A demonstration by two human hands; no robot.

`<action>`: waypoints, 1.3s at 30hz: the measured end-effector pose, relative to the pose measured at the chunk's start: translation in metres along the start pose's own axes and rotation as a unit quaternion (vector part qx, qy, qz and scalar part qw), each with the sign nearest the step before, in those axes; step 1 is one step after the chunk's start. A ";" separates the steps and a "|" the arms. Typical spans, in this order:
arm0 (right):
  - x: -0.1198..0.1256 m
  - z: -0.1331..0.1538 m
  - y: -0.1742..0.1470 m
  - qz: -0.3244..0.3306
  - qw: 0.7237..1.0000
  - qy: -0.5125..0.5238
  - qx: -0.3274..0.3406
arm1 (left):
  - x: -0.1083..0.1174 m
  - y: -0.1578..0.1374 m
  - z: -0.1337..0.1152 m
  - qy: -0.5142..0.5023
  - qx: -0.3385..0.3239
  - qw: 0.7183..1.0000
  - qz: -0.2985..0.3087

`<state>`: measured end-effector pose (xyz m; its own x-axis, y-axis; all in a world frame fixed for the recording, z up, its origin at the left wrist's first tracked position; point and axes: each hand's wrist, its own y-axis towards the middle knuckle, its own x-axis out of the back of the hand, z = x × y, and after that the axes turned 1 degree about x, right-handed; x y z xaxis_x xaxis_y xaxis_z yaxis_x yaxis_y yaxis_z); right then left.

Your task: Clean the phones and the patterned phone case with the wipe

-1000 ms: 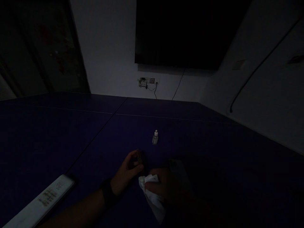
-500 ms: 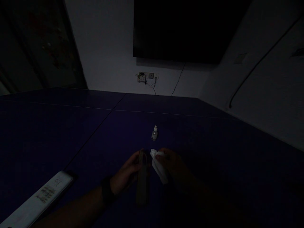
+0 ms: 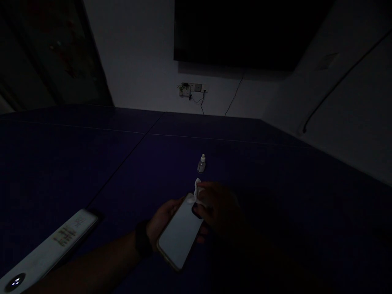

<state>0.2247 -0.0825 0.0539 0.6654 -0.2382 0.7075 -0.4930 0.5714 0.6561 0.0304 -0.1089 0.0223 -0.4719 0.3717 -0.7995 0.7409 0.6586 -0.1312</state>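
My left hand (image 3: pixel 165 216) is wrapped round a phone (image 3: pixel 180 237) in a case, its pale flat face tilted up towards me. A dark rounded patch shows at the phone's upper right, partly covered by fingers. Pinched in my right hand (image 3: pixel 216 204) is a crumpled white tissue (image 3: pixel 196 192), which touches the phone's top end. Beyond both hands a small dropper bottle (image 3: pixel 201 165) with a white top stands upright. A dark band circles my left wrist.
A white rounded slab (image 3: pixel 50 245) with handwriting and a dark oval with lit spots lies at the lower left on the dark blue surface (image 3: pixel 128 179). At the back are a wall-mounted screen (image 3: pixel 241 32), wall sockets (image 3: pixel 192 87) and hanging cables.
My left hand has turned the phone from nearly edge-on to face up. The tissue in my right hand has moved onto the phone's top end. The view has tipped slightly downward.
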 end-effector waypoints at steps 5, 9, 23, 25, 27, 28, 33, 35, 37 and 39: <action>0.000 -0.005 0.003 0.045 0.996 0.059 -0.042 | -0.001 -0.001 0.000 0.033 -0.016 0.999 -0.014; 0.009 -0.018 0.006 0.072 0.988 0.091 -0.101 | 0.001 -0.002 -0.001 0.051 -0.079 0.994 -0.053; -0.006 -0.013 0.000 0.216 0.955 -0.172 0.111 | 0.010 -0.002 0.001 0.218 -0.145 0.956 -0.134; -0.011 -0.013 -0.001 0.218 0.956 -0.160 0.114 | 0.010 -0.002 0.002 0.242 -0.146 0.948 -0.145; -0.016 -0.013 -0.003 0.226 0.958 -0.135 0.113 | 0.011 -0.002 0.005 0.262 -0.152 0.940 -0.156; -0.018 -0.013 -0.004 0.235 0.958 -0.122 0.109 | 0.011 -0.002 0.006 0.270 -0.156 0.936 -0.160; -0.021 -0.003 -0.011 0.321 0.943 -0.053 0.075 | 0.014 -0.002 0.009 0.309 -0.166 0.922 -0.167; -0.020 0.003 -0.013 0.352 0.932 -0.026 0.077 | 0.014 -0.002 0.009 0.319 -0.175 0.916 -0.170; -0.020 0.006 -0.012 0.356 0.931 -0.032 0.081 | 0.013 -0.003 0.008 0.328 -0.179 0.912 -0.169; -0.020 0.004 -0.009 0.330 0.939 -0.068 0.072 | 0.010 -0.003 0.007 0.336 -0.172 0.911 -0.167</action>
<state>0.2138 -0.0861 0.0344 0.1150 0.0260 0.9930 -0.8496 0.5205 0.0848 0.0269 -0.1119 0.0107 -0.9152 0.3534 -0.1938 0.3632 0.9315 -0.0166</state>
